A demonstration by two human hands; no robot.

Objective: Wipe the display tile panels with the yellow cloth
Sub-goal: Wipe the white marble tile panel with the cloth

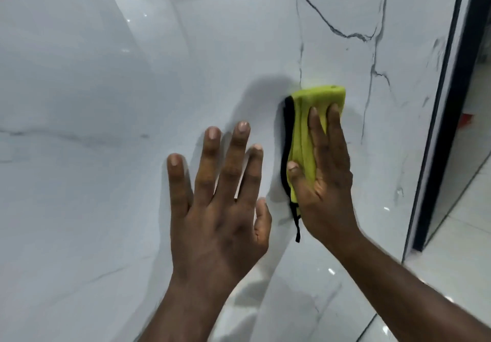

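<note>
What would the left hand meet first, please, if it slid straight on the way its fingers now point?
Probably only more glossy tile panel. The left hand points up and slightly left, and the yellow cloth under the right hand lies off to its right, outside that line.

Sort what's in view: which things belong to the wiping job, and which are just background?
Job: yellow cloth, right hand pressing it flat, left hand spread open, white tile panels.
Background: dark frame edge, glossy floor, red object.

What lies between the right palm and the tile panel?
The folded yellow cloth, pressed flat under the right hand against the tile panel, as the head view shows.
</note>
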